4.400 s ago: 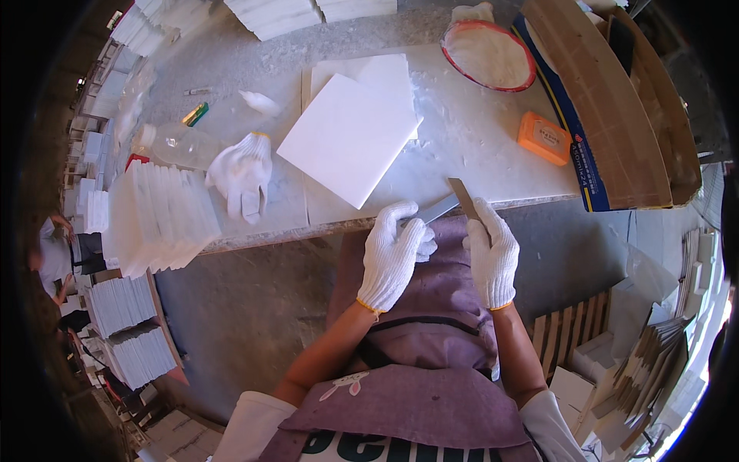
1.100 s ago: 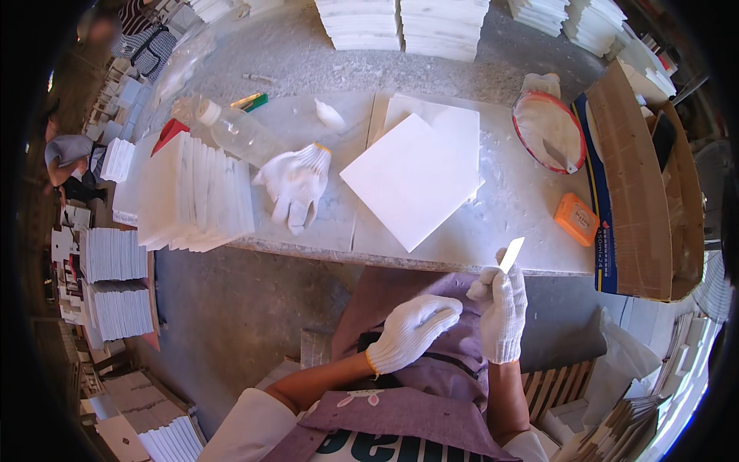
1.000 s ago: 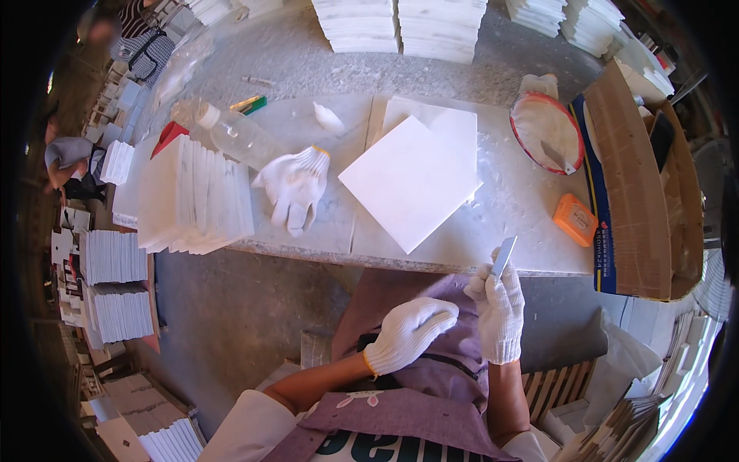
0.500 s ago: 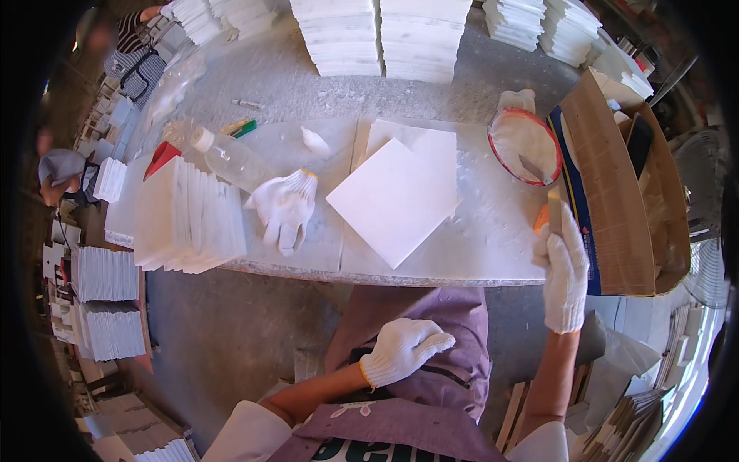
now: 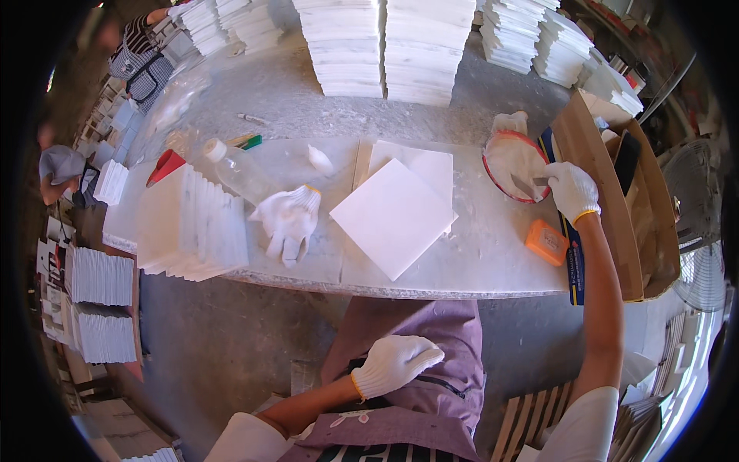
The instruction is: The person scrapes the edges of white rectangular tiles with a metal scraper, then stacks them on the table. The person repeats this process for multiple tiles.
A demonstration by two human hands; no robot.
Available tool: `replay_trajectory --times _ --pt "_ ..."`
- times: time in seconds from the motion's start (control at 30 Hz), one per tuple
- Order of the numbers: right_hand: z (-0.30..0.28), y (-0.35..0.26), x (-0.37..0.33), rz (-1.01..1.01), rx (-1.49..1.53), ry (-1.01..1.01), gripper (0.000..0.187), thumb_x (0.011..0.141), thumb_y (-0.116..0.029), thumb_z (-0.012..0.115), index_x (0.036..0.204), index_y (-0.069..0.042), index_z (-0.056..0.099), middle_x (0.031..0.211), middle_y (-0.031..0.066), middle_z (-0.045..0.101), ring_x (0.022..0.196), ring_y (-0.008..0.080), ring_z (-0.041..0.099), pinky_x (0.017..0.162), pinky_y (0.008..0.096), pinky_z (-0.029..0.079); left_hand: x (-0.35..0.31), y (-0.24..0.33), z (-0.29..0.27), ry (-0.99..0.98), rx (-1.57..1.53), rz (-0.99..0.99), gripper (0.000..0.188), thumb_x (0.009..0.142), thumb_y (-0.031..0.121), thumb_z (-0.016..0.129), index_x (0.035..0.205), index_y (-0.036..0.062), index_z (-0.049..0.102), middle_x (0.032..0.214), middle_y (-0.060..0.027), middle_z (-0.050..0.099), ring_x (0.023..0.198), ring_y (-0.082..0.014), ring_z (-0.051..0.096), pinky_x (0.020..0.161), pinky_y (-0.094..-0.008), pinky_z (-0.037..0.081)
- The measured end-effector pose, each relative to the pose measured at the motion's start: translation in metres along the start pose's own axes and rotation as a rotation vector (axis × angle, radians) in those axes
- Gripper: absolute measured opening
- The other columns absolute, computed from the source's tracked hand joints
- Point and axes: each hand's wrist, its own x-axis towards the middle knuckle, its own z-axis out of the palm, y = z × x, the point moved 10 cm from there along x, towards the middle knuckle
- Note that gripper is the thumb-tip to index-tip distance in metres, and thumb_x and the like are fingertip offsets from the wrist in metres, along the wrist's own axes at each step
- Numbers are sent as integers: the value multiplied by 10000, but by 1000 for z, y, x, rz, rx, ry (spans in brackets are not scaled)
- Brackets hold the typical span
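Observation:
My right hand [image 5: 573,190], in a white knitted glove, grips a small flat metal scraper [image 5: 542,182] at the right rim of a red-rimmed bowl [image 5: 488,163]. Inside this bowl is whitish material, and another dark metal blade [image 5: 523,187] shows there beside the scraper. Across my lap, over the purple apron [image 5: 446,339], rests my gloved left hand [image 5: 396,363], its fingers drawn together and nothing visible in them. Two white square tiles lie overlapped on the bench before me; the upper tile [image 5: 394,219] is turned cornerwise over the lower tile [image 5: 423,165].
An orange box [image 5: 546,242] sits by an open cardboard carton [image 5: 608,208] at the right. On the left are a row of upright tiles [image 5: 192,223], a loose white glove [image 5: 286,223] and a clear bottle [image 5: 239,173]. Tall tile stacks [image 5: 346,54] stand behind. Two people are at far left.
My right hand has moved forward with the scraper, from the bench's front right to the bowl, uncovering the orange box. The left hand stays on my lap.

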Motion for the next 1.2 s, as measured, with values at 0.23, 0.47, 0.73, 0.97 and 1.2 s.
replay_trajectory --times 0.23,0.47,0.73,0.97,1.2 --pt "33 13 18 43 -204 -82 259 844 -210 624 1096 -184 680 1108 117 653 932 361 651 791 466 528 -4 -4 -4 21 17 18 287 946 336 613 939 70 722 868 -95 703 797 -293 664 682 -372 501" --pt "-55 -64 -34 -123 191 443 339 851 -121 652 1186 -80 683 1266 140 595 1146 322 594 966 373 485 -4 4 -22 224 22 110 233 936 292 619 1008 90 710 940 -79 706 831 -300 663 710 -376 515" --pt "13 -159 -105 -213 812 143 203 875 -192 693 882 11 686 993 180 683 900 335 651 811 381 512 8 16 -51 263 123 139 188 871 267 704 970 112 741 910 -85 728 820 -289 681 709 -377 517" --pt "35 -155 -133 -69 829 485 190 952 -173 593 964 -1 673 1031 177 679 948 327 641 851 405 501 3 17 -97 408 85 73 148 941 140 608 980 42 711 736 -89 683 633 -220 643 628 -326 495" --pt "59 -128 -145 109 790 581 252 972 -95 544 1164 32 645 1133 193 646 1034 319 622 924 398 492 -20 5 -161 1041 348 170 289 908 99 643 1180 0 648 886 -112 709 801 -283 669 745 -364 519"
